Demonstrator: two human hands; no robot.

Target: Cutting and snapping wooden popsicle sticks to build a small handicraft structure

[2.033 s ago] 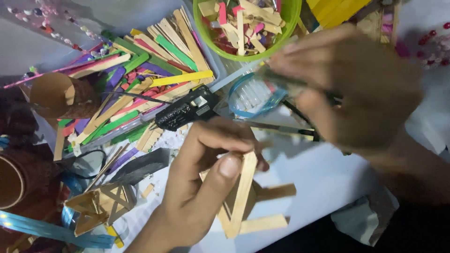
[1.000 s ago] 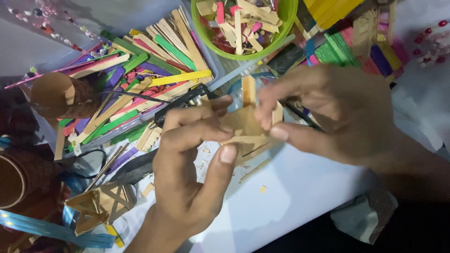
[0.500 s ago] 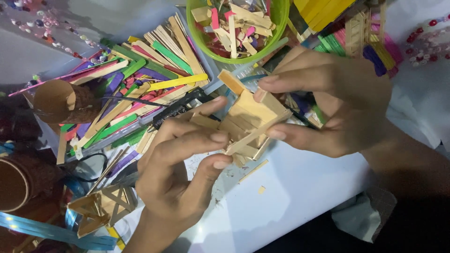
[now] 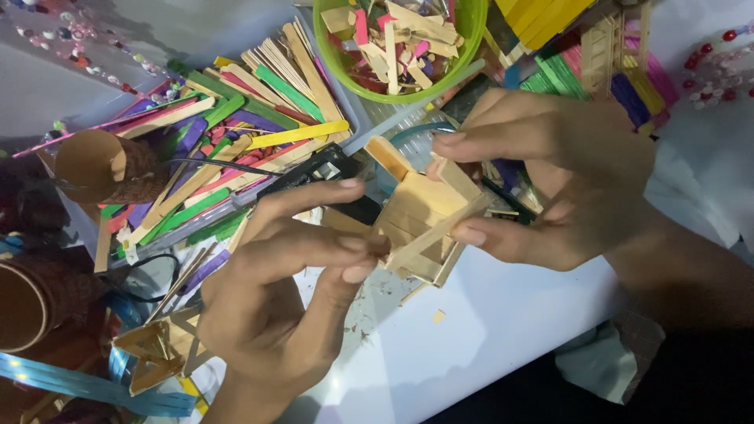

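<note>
Head view: small box of plain craft sticks (image 4: 420, 216) now tilted a little lower than half a second ago, turned between both hands above the white counter (image 4: 487, 330); assembly apparently being checked or pressed. Left hand (image 4: 275, 306) pinching its near edge, fingers half-curled. Right hand (image 4: 565, 173) closed on its far side. Glue gun (image 4: 314, 174) lying behind.

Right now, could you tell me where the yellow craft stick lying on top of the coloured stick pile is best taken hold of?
Pinch the yellow craft stick at its right end, coming from above: that end overhangs the pile toward the tray's edge with nothing on top, so fingers could close on its thin long edges.
</note>
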